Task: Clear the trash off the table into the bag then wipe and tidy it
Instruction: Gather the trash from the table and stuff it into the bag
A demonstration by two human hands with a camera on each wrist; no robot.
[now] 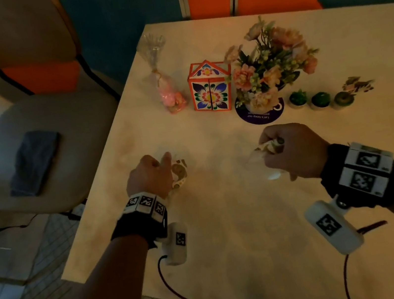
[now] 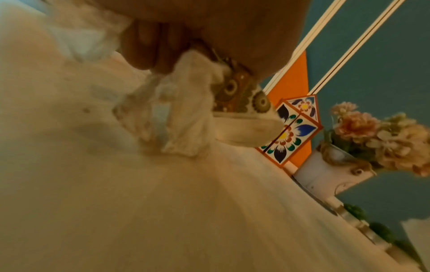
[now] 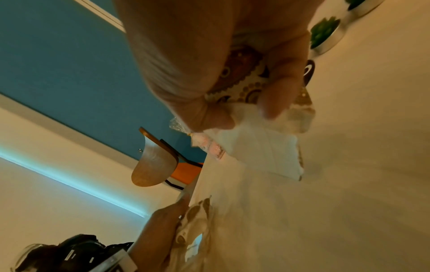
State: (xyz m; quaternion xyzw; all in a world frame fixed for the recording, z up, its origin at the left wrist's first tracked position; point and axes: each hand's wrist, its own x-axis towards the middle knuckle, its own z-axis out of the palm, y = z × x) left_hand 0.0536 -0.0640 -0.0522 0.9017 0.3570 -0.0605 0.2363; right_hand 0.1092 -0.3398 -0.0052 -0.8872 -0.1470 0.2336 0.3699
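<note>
Dim, blurry light; what each hand holds is partly hidden by fingers. Purple coaster [image 1: 260, 115] text only partly legible: "Let's keep our". Left hand [image 1: 149, 176] grips crumpled white tissue [image 2: 184, 110] with a brown-patterned paper wrapper [image 2: 239, 95], just above the table [image 1: 229, 222] near its left edge. Right hand [image 1: 292, 151] clutches similar patterned paper [image 3: 246, 81] with tissue, mid-table.
</note>
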